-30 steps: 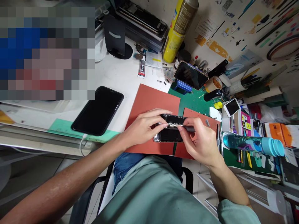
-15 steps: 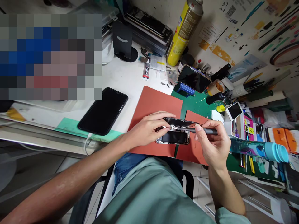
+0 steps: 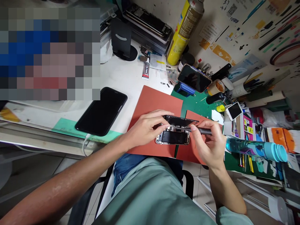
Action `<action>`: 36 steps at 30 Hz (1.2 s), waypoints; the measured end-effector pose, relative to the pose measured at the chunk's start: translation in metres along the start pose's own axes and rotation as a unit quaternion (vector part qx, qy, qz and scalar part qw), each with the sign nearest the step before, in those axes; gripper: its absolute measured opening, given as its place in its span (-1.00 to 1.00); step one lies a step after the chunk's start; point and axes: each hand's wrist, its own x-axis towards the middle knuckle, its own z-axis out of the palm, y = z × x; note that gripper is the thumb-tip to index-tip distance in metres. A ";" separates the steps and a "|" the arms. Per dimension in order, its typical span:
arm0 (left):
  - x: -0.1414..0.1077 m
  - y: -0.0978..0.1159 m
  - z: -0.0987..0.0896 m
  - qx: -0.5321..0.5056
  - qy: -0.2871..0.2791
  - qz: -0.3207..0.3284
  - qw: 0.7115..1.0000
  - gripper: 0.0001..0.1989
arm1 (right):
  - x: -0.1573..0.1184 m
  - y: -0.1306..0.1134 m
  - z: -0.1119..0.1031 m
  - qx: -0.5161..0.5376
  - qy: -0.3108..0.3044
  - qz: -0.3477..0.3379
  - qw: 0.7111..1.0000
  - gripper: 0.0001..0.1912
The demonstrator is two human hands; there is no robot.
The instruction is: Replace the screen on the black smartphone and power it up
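An opened phone body (image 3: 175,137) lies on a reddish-brown mat (image 3: 154,103), its insides showing. Its lifted screen panel (image 3: 181,121) stands tilted along the far edge of the body. My left hand (image 3: 151,126) pinches the panel's left end between thumb and fingers. In my right hand (image 3: 212,143) is a dark, slim-tipped tool (image 3: 203,131), held like a pen. The tool's thin tip reaches left into the gap between panel and body, near my left fingertips. What exactly the tip touches is too small to tell.
A black phone (image 3: 102,111) lies at the left with a white cable below it. Behind the mat are a glue tube (image 3: 145,70), a yellow spray can (image 3: 182,34) and a phone on a blue stand (image 3: 194,78). A blue bottle (image 3: 255,149) lies at the right.
My right hand and the tool have shifted slightly left, the tip staying at the gap. My left hand still holds the panel. The whole view has moved a little.
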 end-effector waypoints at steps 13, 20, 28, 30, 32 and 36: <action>-0.002 0.003 0.000 -0.012 0.005 -0.039 0.999 -0.84 | 0.008 -0.002 0.010 -0.080 -0.037 -0.080 0.993 -0.85; -0.002 0.001 0.001 -0.014 0.007 -0.029 0.999 -0.85 | 0.010 -0.004 0.010 -0.092 -0.047 -0.104 0.989 -0.85; -0.002 -0.001 0.001 -0.001 0.017 -0.003 1.000 -0.87 | 0.014 -0.006 0.009 -0.094 -0.074 -0.133 0.984 -0.86; -0.002 0.000 0.001 0.005 0.017 0.003 1.000 -0.87 | 0.014 -0.006 0.009 -0.099 -0.073 -0.136 0.983 -0.86; -0.002 0.000 0.000 0.009 0.016 0.006 1.000 -0.86 | 0.014 -0.007 0.009 -0.103 -0.073 -0.136 0.983 -0.86; -0.002 0.000 0.001 0.013 0.016 0.005 1.000 -0.85 | 0.014 -0.007 0.009 -0.108 -0.076 -0.137 0.982 -0.86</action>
